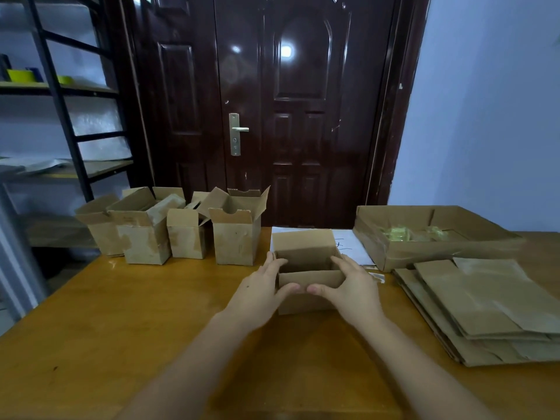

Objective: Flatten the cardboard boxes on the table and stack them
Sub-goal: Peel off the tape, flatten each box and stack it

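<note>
**One box in hand, four waiting, a flat pile begun**

We look down at a wooden table (127,313) in front of a dark door (272,101). Our left hand (260,291) and right hand (348,287) grip a small open box (306,262) at the table's centre, one on each side, fingers curled over its side walls and thumbs pressed against the near flap. The box is upright and not yet collapsed.

We judge the task partly done. At our right lies a pile of flattened boxes (485,310). Four open boxes (169,231) stand in a row at the far left, waiting their turn. A wide shallow box (430,237) behind the pile holds something yellowish that we cannot identify.

A white sheet of paper (351,245) beside the held box carries dark handwriting, too small to read. We see no brands or printed labels.
</note>
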`<control>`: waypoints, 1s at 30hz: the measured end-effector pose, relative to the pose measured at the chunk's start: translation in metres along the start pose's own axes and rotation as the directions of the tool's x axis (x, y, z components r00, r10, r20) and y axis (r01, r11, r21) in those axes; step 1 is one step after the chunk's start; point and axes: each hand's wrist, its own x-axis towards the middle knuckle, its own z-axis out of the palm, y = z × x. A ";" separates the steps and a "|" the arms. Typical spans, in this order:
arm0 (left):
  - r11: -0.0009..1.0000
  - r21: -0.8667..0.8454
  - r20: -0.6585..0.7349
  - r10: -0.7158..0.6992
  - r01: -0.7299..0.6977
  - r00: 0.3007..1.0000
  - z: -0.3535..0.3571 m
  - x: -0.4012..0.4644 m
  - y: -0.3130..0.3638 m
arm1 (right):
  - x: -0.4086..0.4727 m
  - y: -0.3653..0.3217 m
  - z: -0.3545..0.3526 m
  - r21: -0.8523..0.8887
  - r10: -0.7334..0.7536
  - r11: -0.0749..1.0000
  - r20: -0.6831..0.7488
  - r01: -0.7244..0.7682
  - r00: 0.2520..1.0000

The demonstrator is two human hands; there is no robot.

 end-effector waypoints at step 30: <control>0.980 0.042 0.083 0.189 -0.193 0.978 -0.034 0.023 -0.011 | 0.035 0.021 -0.037 -0.004 -0.151 0.987 0.358 0.163 0.922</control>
